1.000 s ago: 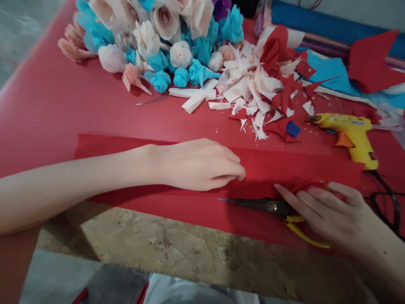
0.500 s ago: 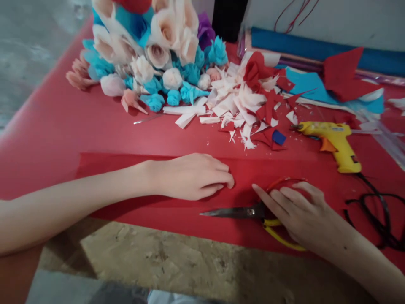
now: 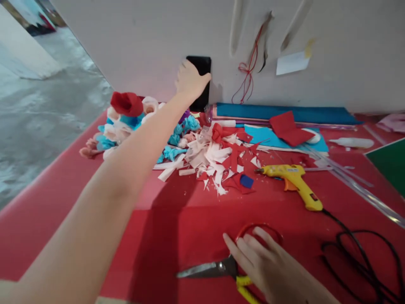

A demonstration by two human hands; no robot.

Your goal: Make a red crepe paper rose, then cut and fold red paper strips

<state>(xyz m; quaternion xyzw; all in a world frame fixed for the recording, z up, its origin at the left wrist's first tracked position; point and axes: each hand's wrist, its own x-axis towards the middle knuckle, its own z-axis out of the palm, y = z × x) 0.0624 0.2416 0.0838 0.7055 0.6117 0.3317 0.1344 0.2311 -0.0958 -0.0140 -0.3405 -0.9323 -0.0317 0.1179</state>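
My left hand (image 3: 191, 80) is stretched far forward over the flowers, at a black phone-like slab (image 3: 202, 90) that leans upright against the wall. Its thumb stands apart from the fingers across the slab's face; whether the fingertips touch the edge is hard to make out. At the near side, my right hand (image 3: 265, 261) holds scissors (image 3: 210, 269) by their red and yellow handles, index finger extended. The blades lie closed, pointing left, over a flat strip of red paper (image 3: 155, 236) on the red table (image 3: 47, 219).
Crepe-paper flowers (image 3: 126, 122) crowd the back left. Beside them lies a heap of paper scraps (image 3: 211, 160). A yellow glue gun (image 3: 291, 175) with a coiled black cable (image 3: 348, 232) rests at the right. Blue paper (image 3: 278, 112), clear sticks (image 3: 360, 190) and a white bottle (image 3: 351, 142) lie behind.
My left hand has left the red paper and reached forward to the black slab. The view has tilted up, showing more wall. My right hand still holds the scissors.
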